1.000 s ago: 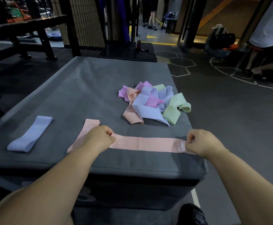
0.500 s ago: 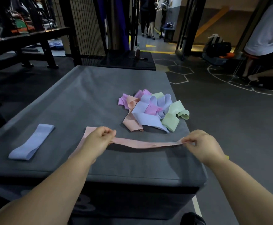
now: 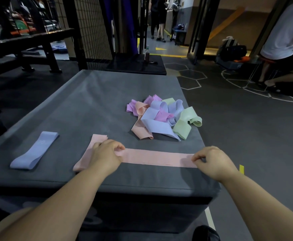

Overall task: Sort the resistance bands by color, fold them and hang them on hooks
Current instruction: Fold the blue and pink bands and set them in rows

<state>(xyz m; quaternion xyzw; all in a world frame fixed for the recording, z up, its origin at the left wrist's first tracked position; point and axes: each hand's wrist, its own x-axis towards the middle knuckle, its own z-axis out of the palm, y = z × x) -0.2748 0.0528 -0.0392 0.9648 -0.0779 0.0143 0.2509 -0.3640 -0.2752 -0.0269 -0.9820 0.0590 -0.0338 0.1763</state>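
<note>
Hands apart, the left hand (image 3: 105, 158) and right hand (image 3: 211, 162) pinch and hide both ends of the stretched-out peach band (image 3: 157, 159).

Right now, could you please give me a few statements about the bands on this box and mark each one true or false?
1. The left hand and the right hand each pinch an end of the stretched peach band. True.
2. That band is held in the air above the padded box. False: it lies flat on the box top.
3. The lavender band lies flat, left of the left hand. True.
4. The pile holds only green bands. False: it mixes green, lavender, pink and peach.
5. A second peach band lies partly under the left hand. True.
</note>
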